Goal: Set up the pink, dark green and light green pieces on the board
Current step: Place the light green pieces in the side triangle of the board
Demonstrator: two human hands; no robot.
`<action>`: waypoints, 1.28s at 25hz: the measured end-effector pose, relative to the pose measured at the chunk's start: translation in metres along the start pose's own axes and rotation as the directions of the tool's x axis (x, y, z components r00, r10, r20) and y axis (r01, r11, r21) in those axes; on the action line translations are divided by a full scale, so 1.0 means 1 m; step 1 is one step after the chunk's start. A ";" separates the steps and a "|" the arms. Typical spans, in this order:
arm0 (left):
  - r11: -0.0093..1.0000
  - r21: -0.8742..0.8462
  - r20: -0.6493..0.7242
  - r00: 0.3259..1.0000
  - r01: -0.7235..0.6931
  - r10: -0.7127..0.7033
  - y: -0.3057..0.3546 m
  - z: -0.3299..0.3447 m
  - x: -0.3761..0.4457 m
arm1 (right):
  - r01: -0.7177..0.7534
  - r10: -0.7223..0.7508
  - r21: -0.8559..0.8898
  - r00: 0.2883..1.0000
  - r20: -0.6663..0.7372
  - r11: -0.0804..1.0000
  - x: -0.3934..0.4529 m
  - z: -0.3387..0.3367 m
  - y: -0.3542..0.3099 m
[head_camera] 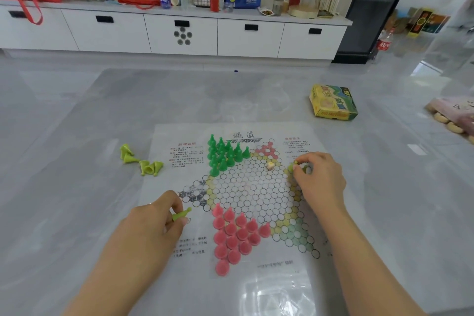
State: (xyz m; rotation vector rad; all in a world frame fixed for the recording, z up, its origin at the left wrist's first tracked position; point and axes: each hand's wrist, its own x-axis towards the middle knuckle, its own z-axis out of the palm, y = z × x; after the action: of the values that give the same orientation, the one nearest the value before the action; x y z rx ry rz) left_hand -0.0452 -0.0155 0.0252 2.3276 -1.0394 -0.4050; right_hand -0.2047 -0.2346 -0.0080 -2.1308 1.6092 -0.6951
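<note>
A paper star-shaped board (252,188) lies flat on the grey floor. Several dark green pieces (224,154) stand upright in its upper-left point. Several pink pieces (234,236) fill the lower point. Several loose light green pieces (141,161) lie tipped over on the floor left of the board. My left hand (156,220) pinches one light green piece (181,214) beside the board's left point. My right hand (318,177) is over the board's right point, its fingertips closed on light green pieces (292,167) there. A small pale die (270,165) rests near the board's middle.
A yellow and green game box (333,102) lies on the floor beyond the board to the right. A pink bag (454,113) is at the right edge. A white cabinet (179,33) with bottles, cans and bags on top runs along the far wall.
</note>
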 end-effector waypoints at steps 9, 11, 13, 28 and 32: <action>1.000 0.020 -0.009 1.000 0.015 -0.015 -0.002 -0.004 -0.002 | -0.001 0.001 -0.003 1.000 0.028 1.000 -0.001 -0.001 -0.001; 1.000 0.023 -0.007 1.000 0.019 -0.019 -0.002 -0.004 -0.001 | 0.000 0.000 0.002 1.000 0.029 1.000 -0.002 -0.001 -0.001; 1.000 0.017 -0.007 1.000 0.025 -0.025 -0.001 -0.004 -0.001 | 0.001 -0.001 -0.003 0.999 0.045 1.000 -0.002 -0.001 -0.001; 0.899 -0.437 0.021 1.000 -0.011 0.023 0.030 0.004 -0.003 | 0.009 -0.430 0.612 0.720 0.545 0.791 -0.093 -0.046 -0.093; 0.878 -0.476 0.033 0.996 -0.053 0.078 0.037 0.004 -0.007 | -0.033 -0.368 0.648 0.801 0.473 0.761 -0.091 -0.040 -0.093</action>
State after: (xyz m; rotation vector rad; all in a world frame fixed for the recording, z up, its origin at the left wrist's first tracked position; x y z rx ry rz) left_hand -0.0737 -0.0316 0.0439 1.8455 -0.9148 -0.6201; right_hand -0.1762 -0.1216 0.0629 -1.7344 0.6983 -0.4690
